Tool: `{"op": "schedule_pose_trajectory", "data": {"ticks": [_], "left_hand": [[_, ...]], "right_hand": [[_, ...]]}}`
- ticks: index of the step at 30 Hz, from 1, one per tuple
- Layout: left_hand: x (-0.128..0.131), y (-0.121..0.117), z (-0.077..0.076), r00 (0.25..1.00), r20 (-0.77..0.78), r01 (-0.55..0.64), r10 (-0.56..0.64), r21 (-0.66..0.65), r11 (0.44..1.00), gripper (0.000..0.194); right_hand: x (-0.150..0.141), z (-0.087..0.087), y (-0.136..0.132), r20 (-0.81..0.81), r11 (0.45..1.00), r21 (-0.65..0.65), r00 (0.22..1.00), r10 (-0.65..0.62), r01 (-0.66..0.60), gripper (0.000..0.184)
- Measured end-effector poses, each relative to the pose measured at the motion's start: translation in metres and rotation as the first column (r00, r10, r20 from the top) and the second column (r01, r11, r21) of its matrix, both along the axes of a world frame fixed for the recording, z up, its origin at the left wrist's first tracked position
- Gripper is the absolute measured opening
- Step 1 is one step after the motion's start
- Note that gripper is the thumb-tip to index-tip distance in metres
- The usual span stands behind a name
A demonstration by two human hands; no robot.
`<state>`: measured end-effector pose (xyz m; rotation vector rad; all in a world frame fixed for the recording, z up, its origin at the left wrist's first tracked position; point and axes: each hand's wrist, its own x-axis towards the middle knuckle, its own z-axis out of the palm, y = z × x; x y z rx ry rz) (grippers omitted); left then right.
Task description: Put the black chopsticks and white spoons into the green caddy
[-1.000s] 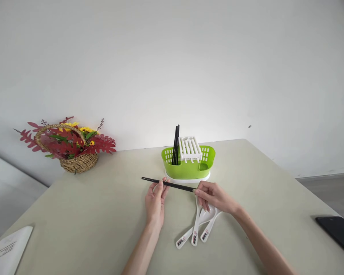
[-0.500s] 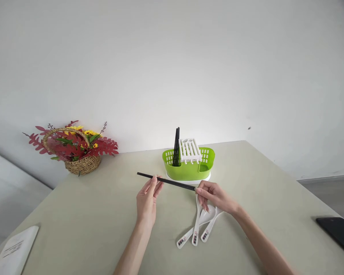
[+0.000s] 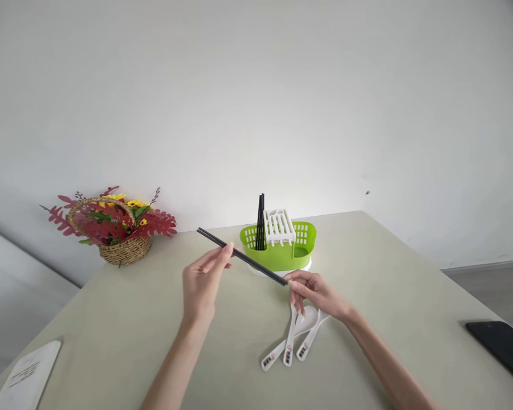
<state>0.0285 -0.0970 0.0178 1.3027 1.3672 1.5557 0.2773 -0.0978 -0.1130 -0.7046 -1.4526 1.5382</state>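
A pair of black chopsticks (image 3: 256,266) is held up above the table, slanting down to the right. My left hand (image 3: 207,279) pinches them partway along, below their raised left ends. At their lower right ends, my right hand (image 3: 314,291) grips them between thumb and fingers. Behind the chopsticks stands a green utensil holder (image 3: 277,257) with a white slotted rack (image 3: 279,226) on it. Several black chopsticks (image 3: 260,225) stand upright in its left compartment. White spoons (image 3: 289,341) lie crossed on the table below my right hand, which partly hides them.
A wicker basket (image 3: 126,251) with red and yellow artificial flowers stands at the back left against the wall. At the table's right edge lies a black phone (image 3: 498,344). A white object with dark lines (image 3: 28,373) lies at the front left.
My left hand has moved left and up, tilting the chopsticks more steeply. My right hand keeps its grip at the lower ends. The view has shifted slightly.
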Motion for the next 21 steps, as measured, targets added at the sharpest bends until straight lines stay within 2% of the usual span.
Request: {"op": "schedule_pose_trajectory", "data": {"ticks": [5,8,10,14,17,19,21], "left_hand": [[-0.011,0.016,0.038,0.97,-0.212,-0.076,0.119,0.201,0.977,0.032],[-0.012,0.033,0.059,0.943,-0.302,-0.043,0.143,0.313,0.949,0.03],[-0.012,0.046,0.067,0.916,-0.37,-0.017,0.154,0.349,0.937,0.028],[-0.01,0.071,0.069,0.882,-0.447,0.028,0.147,0.362,0.932,0.027],[-0.006,0.088,0.065,0.896,-0.431,0.061,0.105,0.353,0.934,0.028],[-0.001,0.099,0.065,0.905,-0.416,0.066,0.091,0.348,0.935,0.028],[0.005,0.108,0.067,0.907,-0.412,0.065,0.089,0.345,0.936,0.027]], "right_hand": [[0.014,-0.001,0.004,-0.079,0.994,-0.033,0.991,-0.109,0.107,0.043],[0.027,-0.006,0.009,-0.155,0.975,-0.1,0.965,-0.212,0.198,0.04],[0.037,-0.01,0.012,-0.231,0.953,-0.136,0.927,-0.297,0.272,0.037],[0.064,-0.015,0.018,-0.435,0.869,-0.244,0.752,-0.495,0.43,0.029],[0.081,-0.019,0.02,-0.553,0.813,-0.344,0.598,-0.58,0.47,0.024],[0.085,-0.022,0.022,-0.584,0.796,-0.384,0.544,-0.602,0.469,0.022],[0.084,-0.026,0.025,-0.575,0.791,-0.407,0.546,-0.61,0.456,0.023]]}}
